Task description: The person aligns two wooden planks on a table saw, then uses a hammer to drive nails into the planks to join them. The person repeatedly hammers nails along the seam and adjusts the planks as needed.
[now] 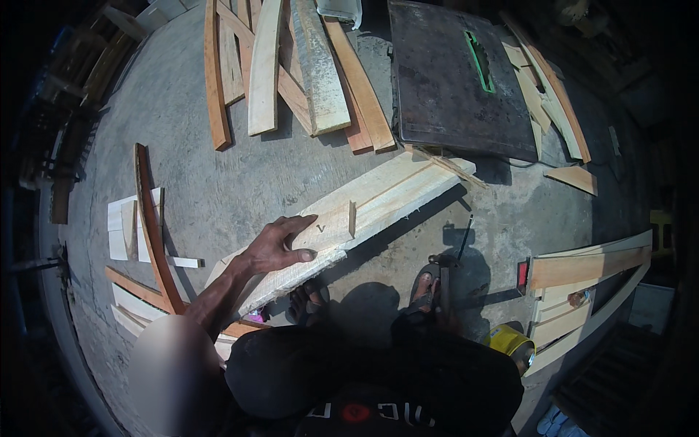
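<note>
A long pale plank [386, 191] with rough edges slants from beside my left forearm up to the right, its far end near the front edge of the dark table. My left hand [280, 246] lies on top of its near part, thumb and forefinger spread apart. Close to the fingers there is a pencil mark, and a short thin wood strip [352, 220] stands on the plank. In the shade by my right foot, my right hand [448, 319] is closed around the handle of a hammer [443, 261], head up; the fingers are dark and only partly visible.
A dark metal-topped table [459, 95] with a green-edged slot stands ahead. Several boards [263, 80] lie beyond the plank; more wood [149, 226] is at left. At right are stacked boards [582, 269] and a yellow can [506, 341]. My sandalled feet rest on the concrete floor [182, 124].
</note>
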`<action>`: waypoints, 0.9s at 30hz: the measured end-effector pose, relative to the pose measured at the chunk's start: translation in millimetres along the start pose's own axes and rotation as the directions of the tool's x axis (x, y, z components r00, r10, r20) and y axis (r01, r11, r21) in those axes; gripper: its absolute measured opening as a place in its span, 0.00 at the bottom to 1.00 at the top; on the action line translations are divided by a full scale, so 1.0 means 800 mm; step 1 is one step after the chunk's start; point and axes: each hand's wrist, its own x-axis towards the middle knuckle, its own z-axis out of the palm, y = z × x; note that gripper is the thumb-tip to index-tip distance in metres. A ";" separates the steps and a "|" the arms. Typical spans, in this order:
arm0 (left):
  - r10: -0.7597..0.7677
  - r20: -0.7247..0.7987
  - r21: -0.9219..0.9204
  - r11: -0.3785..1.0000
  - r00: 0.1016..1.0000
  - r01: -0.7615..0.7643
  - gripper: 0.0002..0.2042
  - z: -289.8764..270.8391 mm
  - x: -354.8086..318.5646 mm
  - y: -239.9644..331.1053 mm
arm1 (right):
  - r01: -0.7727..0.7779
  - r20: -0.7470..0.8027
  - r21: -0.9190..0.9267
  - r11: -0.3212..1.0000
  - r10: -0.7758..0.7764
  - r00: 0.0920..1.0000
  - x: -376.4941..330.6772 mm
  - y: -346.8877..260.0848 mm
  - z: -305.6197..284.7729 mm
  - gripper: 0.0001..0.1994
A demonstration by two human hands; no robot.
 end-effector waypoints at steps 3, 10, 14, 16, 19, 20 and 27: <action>0.050 -0.033 -0.135 0.989 0.998 -0.054 0.54 -0.005 -0.026 0.002 | -0.010 -0.004 0.018 1.000 0.010 1.000 0.002 -0.002 0.002 0.23; -0.058 -0.086 -0.007 0.998 0.995 0.058 0.54 -0.013 -0.070 0.007 | -0.047 -0.018 0.019 0.999 0.047 0.999 0.009 0.012 0.001 0.24; 0.005 -0.236 0.312 0.948 0.972 0.071 0.56 -0.013 -0.102 0.005 | -0.061 -0.023 0.014 0.998 0.061 0.998 0.006 0.016 0.003 0.24; 0.039 -0.307 0.402 0.911 0.951 0.093 0.56 -0.016 -0.123 0.003 | -0.069 -0.022 0.010 0.998 0.069 0.997 0.007 0.017 0.004 0.24; 0.022 -0.392 0.448 0.877 0.920 0.170 0.57 -0.014 -0.148 0.003 | -0.083 -0.024 0.008 0.997 0.083 0.996 0.012 0.021 0.006 0.25; 0.013 -0.408 0.476 0.856 0.913 0.201 0.58 -0.015 -0.154 0.002 | -0.083 -0.026 0.011 0.997 0.083 0.996 0.014 0.023 0.005 0.25; 0.225 -0.683 0.451 0.878 0.694 0.160 0.55 -0.024 -0.164 0.004 | -0.114 -0.019 -0.030 0.993 0.113 0.993 0.027 0.024 -0.011 0.26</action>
